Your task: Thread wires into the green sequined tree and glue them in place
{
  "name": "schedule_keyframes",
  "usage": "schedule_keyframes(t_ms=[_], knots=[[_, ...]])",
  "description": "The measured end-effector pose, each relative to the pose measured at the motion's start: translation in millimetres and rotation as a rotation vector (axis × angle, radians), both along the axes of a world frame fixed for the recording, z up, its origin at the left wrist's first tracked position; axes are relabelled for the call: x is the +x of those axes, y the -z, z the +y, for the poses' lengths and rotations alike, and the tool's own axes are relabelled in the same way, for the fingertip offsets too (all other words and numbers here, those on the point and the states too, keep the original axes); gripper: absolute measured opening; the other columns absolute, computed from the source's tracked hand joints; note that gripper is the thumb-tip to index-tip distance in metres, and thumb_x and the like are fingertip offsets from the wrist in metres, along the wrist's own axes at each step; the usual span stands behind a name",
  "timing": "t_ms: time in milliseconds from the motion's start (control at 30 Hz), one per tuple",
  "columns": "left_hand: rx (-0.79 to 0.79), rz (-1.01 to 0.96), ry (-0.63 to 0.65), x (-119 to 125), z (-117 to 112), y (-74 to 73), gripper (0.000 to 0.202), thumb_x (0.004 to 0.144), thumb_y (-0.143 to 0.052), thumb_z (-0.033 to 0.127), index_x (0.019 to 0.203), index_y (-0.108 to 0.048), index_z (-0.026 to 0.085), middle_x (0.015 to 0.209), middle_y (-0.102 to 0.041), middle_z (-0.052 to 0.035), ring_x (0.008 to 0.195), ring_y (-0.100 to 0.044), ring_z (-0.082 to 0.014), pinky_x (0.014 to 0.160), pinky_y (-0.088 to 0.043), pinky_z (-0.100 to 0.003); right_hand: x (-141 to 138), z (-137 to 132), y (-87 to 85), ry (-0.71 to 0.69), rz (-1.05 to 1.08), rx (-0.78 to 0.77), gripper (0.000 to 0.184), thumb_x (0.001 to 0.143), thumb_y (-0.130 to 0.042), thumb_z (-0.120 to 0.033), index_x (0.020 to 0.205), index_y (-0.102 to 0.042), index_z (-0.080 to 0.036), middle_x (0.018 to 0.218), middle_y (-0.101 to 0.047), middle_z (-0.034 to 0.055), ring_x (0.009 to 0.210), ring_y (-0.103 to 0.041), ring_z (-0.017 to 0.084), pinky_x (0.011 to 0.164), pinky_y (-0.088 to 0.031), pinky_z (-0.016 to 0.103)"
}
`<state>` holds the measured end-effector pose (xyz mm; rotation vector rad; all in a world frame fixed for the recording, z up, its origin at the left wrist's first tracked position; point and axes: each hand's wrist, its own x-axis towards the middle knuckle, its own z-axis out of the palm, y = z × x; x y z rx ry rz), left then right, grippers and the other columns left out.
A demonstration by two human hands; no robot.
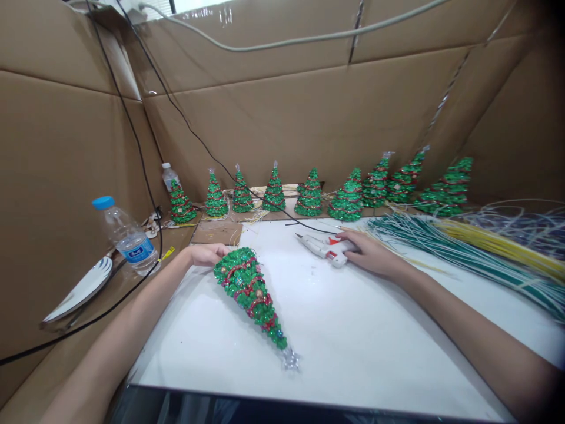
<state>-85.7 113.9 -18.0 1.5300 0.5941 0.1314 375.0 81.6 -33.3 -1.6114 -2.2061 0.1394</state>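
My left hand [209, 254] grips a small artificial Christmas tree [247, 287] by its wide base. The tree is green and cone-shaped, with red garland and small baubles; it lies tilted so that its clear star [291, 358] points toward me. My fingertips are partly hidden behind the base. On the right, my right hand [364, 253] is closed around a white and red glue gun [336, 253] on the white tabletop [353, 341]. The glue gun's nozzle points left, toward the back of the table.
Several similar trees [274, 191] stand along the back cardboard wall [282, 118]. Bundles of green and yellow strands [463, 253] lie at the right. A water bottle [132, 244] and a white plate [82, 290] are at the left. A black cable [189, 126] hangs across the scene.
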Motion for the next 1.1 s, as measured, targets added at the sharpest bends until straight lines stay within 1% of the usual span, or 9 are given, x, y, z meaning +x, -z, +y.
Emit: schedule_keyframes(t_ms=[100,167,300,467,633,800,967,1033,1100], knots=[[-0.024,-0.008,-0.033,2.5,-1.9,-2.2,0.030,0.063,-0.087,0.031,0.082,-0.074,0.011,0.074,-0.075,-0.0025,0.062,-0.068,-0.0140,0.062,-0.053,-0.024,0.4,0.7,0.1,0.000,-0.004,0.000,0.051,0.074,-0.049,-0.034,0.121,-0.059,-0.018,0.133,-0.060,0.0140,0.125,-0.054,0.035,0.103,-0.045,0.048],[-0.037,-0.011,-0.046,3.8,-3.0,-3.3,0.031,0.059,-0.089,0.032,0.079,-0.075,0.012,0.073,-0.076,-0.0033,0.060,-0.068,-0.0144,0.061,-0.053,-0.022,0.5,1.0,0.2,-0.001,-0.006,0.002,0.051,0.074,-0.048,-0.034,0.120,-0.059,-0.017,0.133,-0.060,0.0142,0.124,-0.055,0.035,0.103,-0.045,0.048],[-0.049,-0.016,-0.054,4.6,-3.7,-4.0,0.031,0.058,-0.089,0.031,0.077,-0.075,0.012,0.073,-0.076,-0.0042,0.059,-0.067,-0.0136,0.060,-0.053,-0.022,0.1,1.0,0.3,-0.002,-0.002,0.013,0.051,0.073,-0.048,-0.035,0.118,-0.060,-0.017,0.131,-0.061,0.0150,0.120,-0.057,0.036,0.100,-0.046,0.050],[-0.053,-0.022,-0.041,4.1,-3.1,-3.6,0.028,0.064,-0.086,0.030,0.080,-0.073,0.011,0.073,-0.076,-0.0035,0.059,-0.067,-0.0122,0.061,-0.055,-0.025,-0.7,0.3,-0.4,-0.005,-0.005,0.009,0.050,0.074,-0.047,-0.035,0.119,-0.060,-0.016,0.130,-0.061,0.0151,0.119,-0.058,0.034,0.099,-0.047,0.048],[-0.060,-0.021,-0.054,5.3,-4.5,-5.4,0.031,0.056,-0.090,0.031,0.076,-0.075,0.012,0.071,-0.076,-0.0033,0.059,-0.067,-0.0134,0.058,-0.052,-0.021,-1.0,0.7,-0.2,-0.006,-0.003,0.008,0.050,0.074,-0.047,-0.034,0.118,-0.060,-0.016,0.129,-0.061,0.0161,0.119,-0.057,0.035,0.100,-0.046,0.049],[-0.046,-0.021,-0.036,5.3,-4.8,-5.7,0.030,0.061,-0.088,0.030,0.080,-0.074,0.011,0.073,-0.076,-0.0030,0.060,-0.067,-0.0132,0.058,-0.052,-0.022,-0.2,1.4,0.9,-0.003,0.001,0.013,0.050,0.073,-0.047,-0.035,0.118,-0.060,-0.016,0.129,-0.062,0.0162,0.118,-0.057,0.035,0.099,-0.046,0.049],[-0.024,-0.012,0.010,2.6,-1.9,-2.4,0.018,0.084,-0.071,0.029,0.083,-0.068,0.011,0.075,-0.071,0.0001,0.063,-0.066,-0.0110,0.063,-0.056,-0.027,1.6,2.4,3.4,-0.003,0.005,0.016,0.051,0.073,-0.047,-0.035,0.118,-0.060,-0.015,0.127,-0.062,0.0160,0.116,-0.059,0.035,0.097,-0.047,0.049],[-0.016,-0.011,0.018,1.9,-1.1,-1.5,0.018,0.085,-0.071,0.029,0.084,-0.068,0.011,0.076,-0.071,0.0000,0.065,-0.066,-0.0112,0.065,-0.056,-0.028,2.5,3.1,4.6,-0.006,0.009,0.026,0.050,0.073,-0.048,-0.035,0.117,-0.061,-0.017,0.127,-0.062,0.0151,0.117,-0.058,0.035,0.098,-0.047,0.049],[-0.010,-0.013,0.021,1.7,-0.8,-1.2,0.018,0.081,-0.074,0.028,0.085,-0.068,0.011,0.077,-0.071,-0.0004,0.065,-0.066,-0.0114,0.065,-0.056,-0.027,3.2,3.8,5.5,-0.011,0.010,0.032,0.049,0.073,-0.048,-0.035,0.117,-0.061,-0.017,0.128,-0.062,0.0150,0.118,-0.058,0.035,0.099,-0.046,0.049]])
